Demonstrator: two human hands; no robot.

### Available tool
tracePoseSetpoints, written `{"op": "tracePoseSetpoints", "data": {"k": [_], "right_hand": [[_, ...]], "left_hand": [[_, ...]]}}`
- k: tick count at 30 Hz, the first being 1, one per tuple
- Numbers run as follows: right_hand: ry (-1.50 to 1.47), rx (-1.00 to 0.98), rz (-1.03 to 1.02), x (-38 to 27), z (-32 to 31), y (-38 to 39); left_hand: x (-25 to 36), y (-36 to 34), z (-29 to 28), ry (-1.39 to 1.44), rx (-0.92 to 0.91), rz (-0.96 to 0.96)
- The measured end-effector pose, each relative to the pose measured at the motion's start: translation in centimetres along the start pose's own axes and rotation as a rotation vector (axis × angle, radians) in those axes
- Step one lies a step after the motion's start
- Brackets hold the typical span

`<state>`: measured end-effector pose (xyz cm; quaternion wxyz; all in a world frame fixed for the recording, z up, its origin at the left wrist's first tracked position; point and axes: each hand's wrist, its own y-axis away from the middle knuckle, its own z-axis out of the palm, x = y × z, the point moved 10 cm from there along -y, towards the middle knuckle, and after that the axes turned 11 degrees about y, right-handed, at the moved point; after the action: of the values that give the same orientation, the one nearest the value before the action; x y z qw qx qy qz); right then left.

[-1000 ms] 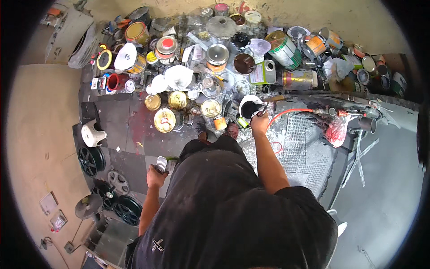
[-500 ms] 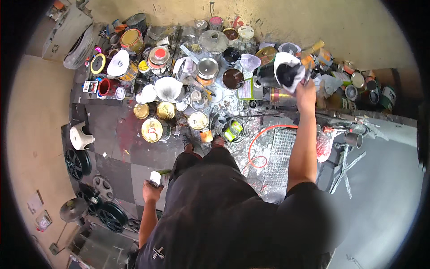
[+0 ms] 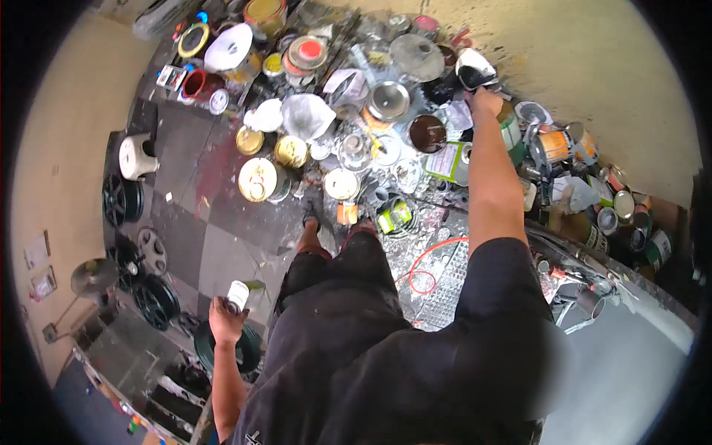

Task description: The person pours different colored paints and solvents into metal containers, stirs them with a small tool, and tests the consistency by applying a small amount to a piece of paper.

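My right hand (image 3: 486, 102) is stretched out to the far side of the bench, closed on the near edge of a white-rimmed container (image 3: 475, 61) with a blackened inside. Right by it stands a large can with a green side (image 3: 511, 135). A can of dark brown paint (image 3: 428, 133) and a crumpled pale sheet (image 3: 458, 113) lie a little nearer. Low at the left, my left hand (image 3: 226, 322) grips a small white cylindrical container (image 3: 237, 295), its fingers wrapped round the lower part.
Paint cans, lids and a silver-lidded tin (image 3: 389, 101) crowd the bench. Gold-lidded cans (image 3: 257, 180) stand near my feet. An orange hose (image 3: 420, 261) curls over the stained floor. A white stool (image 3: 138, 157) and wheel rims (image 3: 156, 302) are at the left.
My right hand has carried the white-rimmed container farther back, to the cans near the wall. My left hand has shifted left and down, still holding the small white container. The whole view has turned.
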<state>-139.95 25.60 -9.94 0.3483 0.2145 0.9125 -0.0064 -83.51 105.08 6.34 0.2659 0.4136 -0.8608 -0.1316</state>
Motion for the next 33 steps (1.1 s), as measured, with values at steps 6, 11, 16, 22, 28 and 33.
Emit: {"op": "tracePoseSetpoints", "data": {"k": [6,11,16,22,28,33], "right_hand": [[-0.704,-0.406,0.279,-2.0,4.8,5.2],[-0.683,-0.39,0.227,-0.5,-0.6,6.2],[-0.884,-0.283,-0.067,-5.9,-13.9,17.4],[-0.568,-0.258,-0.09,3.4,-24.7,36.0],[-0.215,-0.413,0.195,17.2,-24.4,52.1],[-0.145,-0.566,0.247,17.2,-23.7,57.7]], "left_hand": [[7.0,-0.2,-1.7,-0.025,0.053,0.089],[19.4,-4.6,2.5,-0.044,-0.147,0.382],[31.0,-5.4,9.7,-0.003,-0.264,0.602],[42.6,-6.9,18.3,0.174,-0.209,0.693],[48.7,-7.7,22.2,0.281,-0.057,0.607],[49.5,-8.4,24.7,0.239,-0.048,0.547]]}}
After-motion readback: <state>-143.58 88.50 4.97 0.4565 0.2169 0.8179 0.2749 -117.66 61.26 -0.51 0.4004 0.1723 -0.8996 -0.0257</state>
